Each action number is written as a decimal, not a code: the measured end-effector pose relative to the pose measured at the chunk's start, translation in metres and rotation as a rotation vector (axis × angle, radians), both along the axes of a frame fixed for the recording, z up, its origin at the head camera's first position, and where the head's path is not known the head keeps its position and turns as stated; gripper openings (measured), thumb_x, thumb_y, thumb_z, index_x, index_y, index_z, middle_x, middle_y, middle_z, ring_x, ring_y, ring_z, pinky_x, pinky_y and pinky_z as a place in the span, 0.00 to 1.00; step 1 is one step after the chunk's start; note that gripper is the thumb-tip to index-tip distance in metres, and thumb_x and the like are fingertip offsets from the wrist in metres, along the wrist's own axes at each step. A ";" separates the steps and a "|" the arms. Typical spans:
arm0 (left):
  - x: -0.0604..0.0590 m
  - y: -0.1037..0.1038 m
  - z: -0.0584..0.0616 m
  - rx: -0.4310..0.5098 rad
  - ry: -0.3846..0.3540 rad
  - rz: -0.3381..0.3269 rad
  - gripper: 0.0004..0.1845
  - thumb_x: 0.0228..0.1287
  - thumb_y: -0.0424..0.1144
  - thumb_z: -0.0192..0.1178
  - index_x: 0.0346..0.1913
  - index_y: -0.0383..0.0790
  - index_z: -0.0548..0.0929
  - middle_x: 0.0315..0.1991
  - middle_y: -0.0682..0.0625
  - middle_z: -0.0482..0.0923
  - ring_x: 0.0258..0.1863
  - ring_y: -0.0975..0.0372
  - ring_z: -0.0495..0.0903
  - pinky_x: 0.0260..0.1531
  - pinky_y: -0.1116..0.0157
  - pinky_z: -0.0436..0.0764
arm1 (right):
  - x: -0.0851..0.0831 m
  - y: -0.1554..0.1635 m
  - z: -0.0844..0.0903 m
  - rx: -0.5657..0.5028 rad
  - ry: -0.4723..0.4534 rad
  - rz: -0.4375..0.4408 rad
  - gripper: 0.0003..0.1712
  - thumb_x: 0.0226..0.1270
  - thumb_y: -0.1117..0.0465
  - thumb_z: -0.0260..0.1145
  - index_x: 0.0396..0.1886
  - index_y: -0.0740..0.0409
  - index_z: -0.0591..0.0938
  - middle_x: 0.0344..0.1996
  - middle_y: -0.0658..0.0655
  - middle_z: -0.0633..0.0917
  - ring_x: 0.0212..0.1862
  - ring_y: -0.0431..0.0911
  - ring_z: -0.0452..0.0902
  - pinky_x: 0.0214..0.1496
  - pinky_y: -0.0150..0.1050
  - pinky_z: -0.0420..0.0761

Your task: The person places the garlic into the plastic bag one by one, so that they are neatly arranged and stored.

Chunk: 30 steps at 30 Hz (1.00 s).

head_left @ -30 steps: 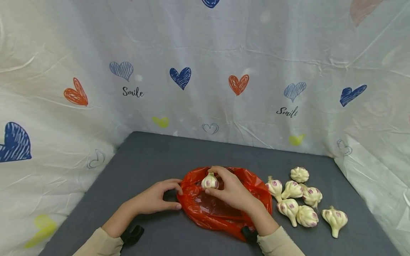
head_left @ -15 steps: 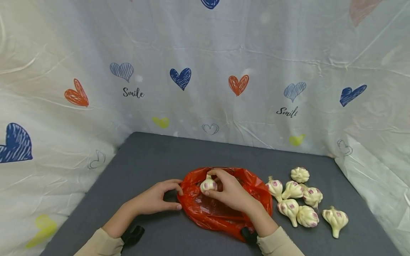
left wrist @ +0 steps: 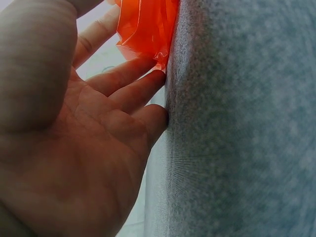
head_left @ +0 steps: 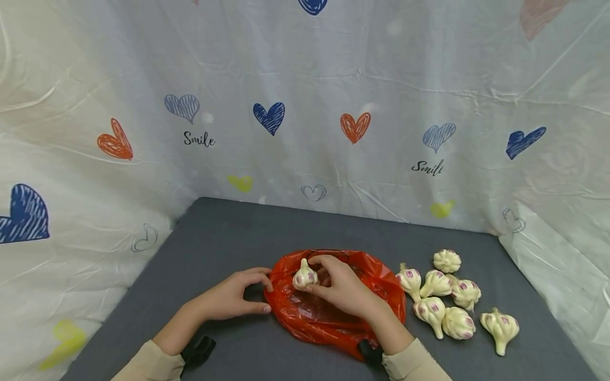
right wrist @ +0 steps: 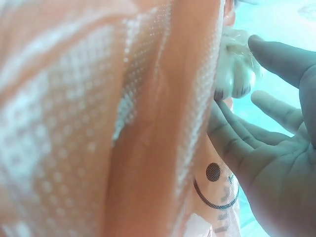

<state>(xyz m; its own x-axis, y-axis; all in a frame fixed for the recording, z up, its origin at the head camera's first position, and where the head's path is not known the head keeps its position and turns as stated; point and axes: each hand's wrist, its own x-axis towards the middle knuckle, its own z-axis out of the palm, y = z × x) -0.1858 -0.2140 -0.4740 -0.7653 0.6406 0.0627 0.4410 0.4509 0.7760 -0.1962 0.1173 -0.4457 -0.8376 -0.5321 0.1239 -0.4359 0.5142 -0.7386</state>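
Note:
In the head view a red plastic bag lies spread with its mouth facing up. Inside its left part stands a garlic bulb, stem up. My right hand reaches over the mouth, thumb and fingertips parted right at the bulb's right side. The right wrist view shows the fingers spread around the edge of that bulb, partly behind the bag's wall. My left hand rests at the bag's left edge, fingers loosely bent; in the left wrist view fingertips touch the red plastic.
Several more garlic bulbs are clustered right of the bag, with one bulb a little apart. The dark grey table is bordered by a white curtain printed with hearts.
The garlic bulb in the bag has shifted left and tipped more upright, and the right hand's fingers have loosened from it. The left hand stays in place.

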 end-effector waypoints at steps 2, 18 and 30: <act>0.001 0.000 0.000 0.000 -0.004 0.001 0.16 0.70 0.58 0.75 0.53 0.62 0.84 0.80 0.43 0.69 0.80 0.42 0.66 0.73 0.34 0.68 | 0.000 0.000 0.000 0.006 0.005 0.000 0.35 0.75 0.52 0.78 0.75 0.56 0.76 0.63 0.51 0.82 0.54 0.43 0.84 0.51 0.38 0.87; 0.001 0.002 0.001 0.003 -0.004 -0.003 0.15 0.70 0.58 0.75 0.53 0.62 0.84 0.80 0.43 0.69 0.80 0.42 0.66 0.73 0.34 0.68 | 0.001 0.000 0.001 0.018 0.029 -0.001 0.35 0.75 0.51 0.78 0.74 0.56 0.77 0.64 0.51 0.82 0.55 0.43 0.84 0.54 0.42 0.88; 0.001 0.000 0.000 -0.003 0.001 -0.003 0.15 0.71 0.58 0.75 0.52 0.61 0.84 0.80 0.43 0.69 0.80 0.42 0.67 0.72 0.33 0.69 | 0.002 -0.001 0.003 0.004 0.026 0.011 0.34 0.75 0.52 0.78 0.74 0.57 0.77 0.64 0.51 0.82 0.56 0.45 0.84 0.56 0.47 0.88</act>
